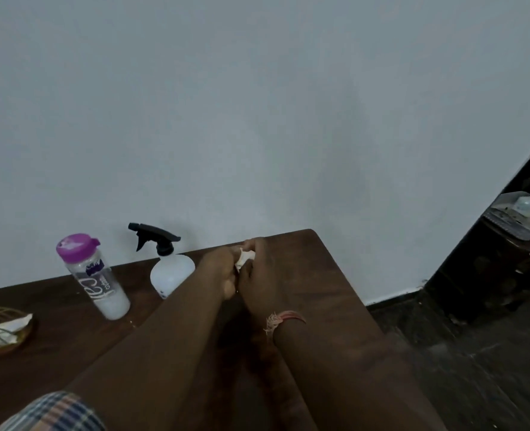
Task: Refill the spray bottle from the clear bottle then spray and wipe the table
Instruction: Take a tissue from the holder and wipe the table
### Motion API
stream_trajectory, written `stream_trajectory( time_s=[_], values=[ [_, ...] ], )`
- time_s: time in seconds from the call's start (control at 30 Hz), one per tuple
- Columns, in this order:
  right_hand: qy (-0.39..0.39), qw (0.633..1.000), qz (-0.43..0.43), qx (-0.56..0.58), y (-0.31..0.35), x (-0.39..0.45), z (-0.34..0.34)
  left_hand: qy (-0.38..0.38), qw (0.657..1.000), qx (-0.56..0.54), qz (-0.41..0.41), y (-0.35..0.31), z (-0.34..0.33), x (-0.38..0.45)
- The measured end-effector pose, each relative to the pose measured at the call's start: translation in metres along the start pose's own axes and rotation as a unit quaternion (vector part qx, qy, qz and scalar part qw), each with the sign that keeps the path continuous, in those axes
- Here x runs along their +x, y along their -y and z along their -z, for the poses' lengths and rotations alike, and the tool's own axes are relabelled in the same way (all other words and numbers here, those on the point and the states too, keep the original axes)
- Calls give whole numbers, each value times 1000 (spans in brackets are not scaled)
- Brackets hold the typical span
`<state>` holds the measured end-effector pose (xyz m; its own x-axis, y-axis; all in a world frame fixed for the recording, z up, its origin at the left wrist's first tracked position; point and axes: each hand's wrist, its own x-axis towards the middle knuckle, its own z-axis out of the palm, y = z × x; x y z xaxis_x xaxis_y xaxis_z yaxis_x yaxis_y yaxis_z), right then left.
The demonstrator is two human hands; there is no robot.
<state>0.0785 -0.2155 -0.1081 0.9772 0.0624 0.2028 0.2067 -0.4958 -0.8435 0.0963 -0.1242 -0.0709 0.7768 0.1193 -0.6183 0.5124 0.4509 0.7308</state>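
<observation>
Fingers of both hands are curled round a small white wad, pinched between my left hand and right hand above the far edge of the brown worktop. I cannot tell if the wad is cloth or tissue. The spray bottle, with its black trigger head, stands just left of my left hand by the wall. Further left stands the clear bottle with a purple lid; its label writing is too blurred to read. A red thread band circles my right wrist.
</observation>
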Motion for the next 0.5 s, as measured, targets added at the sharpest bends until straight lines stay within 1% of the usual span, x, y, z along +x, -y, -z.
stream_trajectory(
  time_s=[0.07, 0.1, 0.17, 0.2, 0.23, 0.3, 0.33, 0.37, 0.5],
  values=[
    [-114, 991, -18, -70, 16, 12, 9, -10, 999, 33, 3, -12, -8, -13],
    [-133, 981, -36, -135, 28, 15, 15, -20, 999, 49, 11, -17, -13, -22],
    [5, 987, -107, -118, 50, 12, 31, -46, 996, 78, 20, -24, -26, -42],
    [65, 983, -127, -114, 62, 7, 43, -61, 994, 93, 20, -25, -31, -52],
    [82, 983, -122, -110, 72, 3, 57, -70, 992, 104, 15, -26, -36, -59],
    [72, 987, -121, -77, 85, -6, 90, -56, 990, 130, 6, -28, -55, -81],
    [97, 985, -122, -70, 92, -11, 106, -39, 988, 152, 7, -28, -67, -93],
    [116, 983, -112, -92, 95, -16, 121, -24, 985, 168, 6, -24, -77, -99],
    [62, 979, -132, -144, 54, -36, 174, 41, 973, 229, 5, 4, -132, -112]
  ],
)
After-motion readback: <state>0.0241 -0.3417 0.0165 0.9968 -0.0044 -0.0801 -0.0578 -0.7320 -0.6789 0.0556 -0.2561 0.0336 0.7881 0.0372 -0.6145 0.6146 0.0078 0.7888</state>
